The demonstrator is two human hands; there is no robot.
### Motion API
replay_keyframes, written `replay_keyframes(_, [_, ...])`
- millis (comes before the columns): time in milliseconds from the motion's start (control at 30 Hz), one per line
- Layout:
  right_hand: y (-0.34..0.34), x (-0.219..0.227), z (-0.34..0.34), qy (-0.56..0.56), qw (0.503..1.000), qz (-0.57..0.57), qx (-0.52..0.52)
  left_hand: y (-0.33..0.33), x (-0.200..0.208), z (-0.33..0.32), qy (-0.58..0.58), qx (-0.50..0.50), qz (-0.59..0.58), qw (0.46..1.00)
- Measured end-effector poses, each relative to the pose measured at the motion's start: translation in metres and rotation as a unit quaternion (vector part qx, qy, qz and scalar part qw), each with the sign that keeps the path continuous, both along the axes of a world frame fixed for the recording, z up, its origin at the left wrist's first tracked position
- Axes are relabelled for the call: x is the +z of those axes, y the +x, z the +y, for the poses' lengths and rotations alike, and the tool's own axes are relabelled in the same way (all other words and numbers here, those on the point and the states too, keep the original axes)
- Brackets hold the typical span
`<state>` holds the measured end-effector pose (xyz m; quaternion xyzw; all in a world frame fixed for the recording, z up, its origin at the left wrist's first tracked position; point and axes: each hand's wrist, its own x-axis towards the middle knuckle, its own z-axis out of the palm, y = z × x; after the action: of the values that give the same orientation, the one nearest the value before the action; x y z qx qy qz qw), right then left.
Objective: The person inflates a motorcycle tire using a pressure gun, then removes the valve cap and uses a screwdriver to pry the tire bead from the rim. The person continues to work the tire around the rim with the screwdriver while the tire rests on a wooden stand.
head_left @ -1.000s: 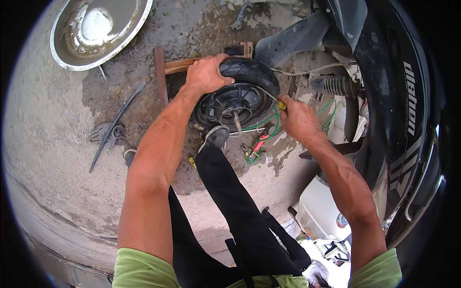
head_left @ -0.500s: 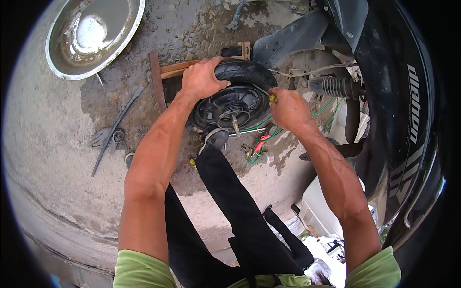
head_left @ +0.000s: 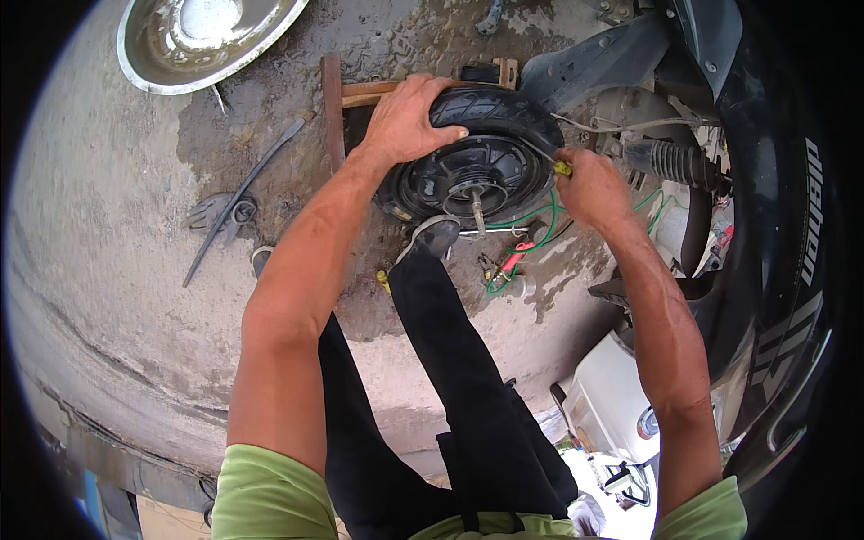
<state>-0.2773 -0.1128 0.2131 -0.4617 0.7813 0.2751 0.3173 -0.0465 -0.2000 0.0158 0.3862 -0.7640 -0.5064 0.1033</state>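
Beside the black scooter (head_left: 765,180), wheel (head_left: 443,171) sits by a wooden frame (head_left: 333,112). Left hand (head_left: 405,124) lies spread open on the tyre (head_left: 499,106); right hand (head_left: 594,191) has its grip closed around a yellow-handled tool (head_left: 562,168).

Black wheel (head_left: 447,169) with a yellow-handled tool (head_left: 563,168) at its rim
The left hand (head_left: 409,119) lies over the tire (head_left: 493,103); the right hand (head_left: 596,189) grips the tool. A metal basin (head_left: 142,58) sits beyond, to the left.
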Motion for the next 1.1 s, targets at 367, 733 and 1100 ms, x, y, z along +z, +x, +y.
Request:
replay_keyframes(367, [-0.010,0.000,0.004,-0.015,0.999,-0.009,0.030,0.070,-0.011,0.087,0.088,0.137,-0.154,0.975])
replay_keyframes(733, [-0.016,0.004,-0.001,-0.016,0.998,-0.026,0.054,0.059,0.001,0.073,0.126,0.156,-0.216,0.956])
replay_keyframes(1100, [-0.014,0.008,0.088,-0.082,0.983,-0.059,-0.154,0.076,-0.015,0.080,0.097,0.133,-0.145,0.976])
